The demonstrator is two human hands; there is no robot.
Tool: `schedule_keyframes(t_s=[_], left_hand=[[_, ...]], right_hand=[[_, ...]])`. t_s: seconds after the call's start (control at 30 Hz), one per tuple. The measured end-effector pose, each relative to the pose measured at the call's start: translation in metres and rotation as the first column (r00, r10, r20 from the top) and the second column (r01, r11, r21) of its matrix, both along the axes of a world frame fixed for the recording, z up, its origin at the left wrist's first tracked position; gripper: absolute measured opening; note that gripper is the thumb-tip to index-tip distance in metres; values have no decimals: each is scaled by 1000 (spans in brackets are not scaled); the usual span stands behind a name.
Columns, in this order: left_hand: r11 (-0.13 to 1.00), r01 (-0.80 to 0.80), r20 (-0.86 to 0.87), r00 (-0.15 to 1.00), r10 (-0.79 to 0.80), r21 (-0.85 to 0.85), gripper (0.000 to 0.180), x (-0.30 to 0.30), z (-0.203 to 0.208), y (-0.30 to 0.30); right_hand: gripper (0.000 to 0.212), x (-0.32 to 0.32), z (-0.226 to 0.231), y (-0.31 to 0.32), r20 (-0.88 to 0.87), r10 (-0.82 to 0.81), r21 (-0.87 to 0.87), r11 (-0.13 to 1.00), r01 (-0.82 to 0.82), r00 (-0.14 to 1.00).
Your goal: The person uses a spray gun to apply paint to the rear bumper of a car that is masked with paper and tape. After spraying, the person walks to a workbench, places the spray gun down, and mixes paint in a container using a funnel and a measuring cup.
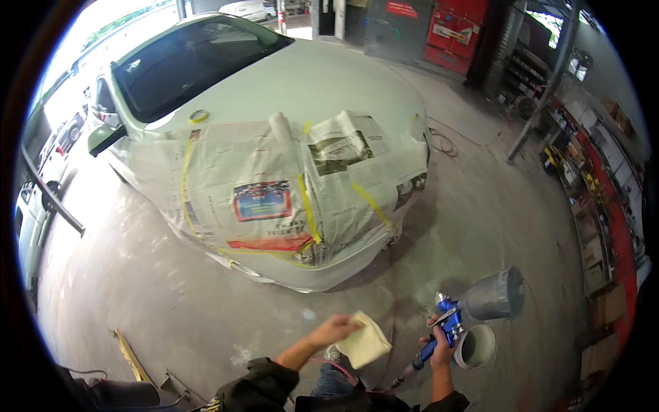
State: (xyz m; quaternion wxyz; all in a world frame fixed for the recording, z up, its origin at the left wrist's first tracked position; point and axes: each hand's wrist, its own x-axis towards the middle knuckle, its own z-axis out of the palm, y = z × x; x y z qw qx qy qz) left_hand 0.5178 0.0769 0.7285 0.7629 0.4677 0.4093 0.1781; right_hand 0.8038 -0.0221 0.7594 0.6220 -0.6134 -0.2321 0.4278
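Observation:
My left hand (334, 330) is closed on a folded pale yellow cloth (368, 343), which hangs in front of my body. In my right hand (441, 345) is a blue spray gun (449, 323), gripped by its handle, with a hose running down from the grip. A cloudy grey paint cup (493, 295) sticks out to the right of the gun. Ahead of me stands a pale car (357, 75), its front covered with newspaper sheets (226, 165) held by yellow masking tape (309, 206). The lower bumper (336, 273) shows below the paper.
A whitish bucket (477, 347) stands on the floor just right of my right hand. One roll of yellow tape (198, 117) lies on the car. A thin hose (445, 144) is coiled beyond the car's right side. Cluttered shelves (583, 199) line the right; a wooden strip (132, 356) lies lower left.

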Motion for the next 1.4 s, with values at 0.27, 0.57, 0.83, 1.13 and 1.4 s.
schedule_keyframes(t_s=[0.27,0.57,0.83,1.13,1.4], left_hand=[[928,204,457,824,-334,310,27,140,-13,-41],[869,11,394,888,-236,495,21,246,-14,-99],[913,-91,289,957,-30,397,19,318,-13,-166],[905,46,170,977,-129,424,38,331,-12,-177],[881,-25,141,989,-47,472,26,329,-25,-178]], right_hand=[[35,25,39,29,-92,-24,61,998,30,995],[36,125,40,-7,83,498,-7,866,-500,863],[41,289,-75,-137,263,883,-265,454,-851,389],[23,350,-50,-116,19,835,-387,513,-766,550],[23,381,-54,-118,256,848,-690,497,-526,465]])
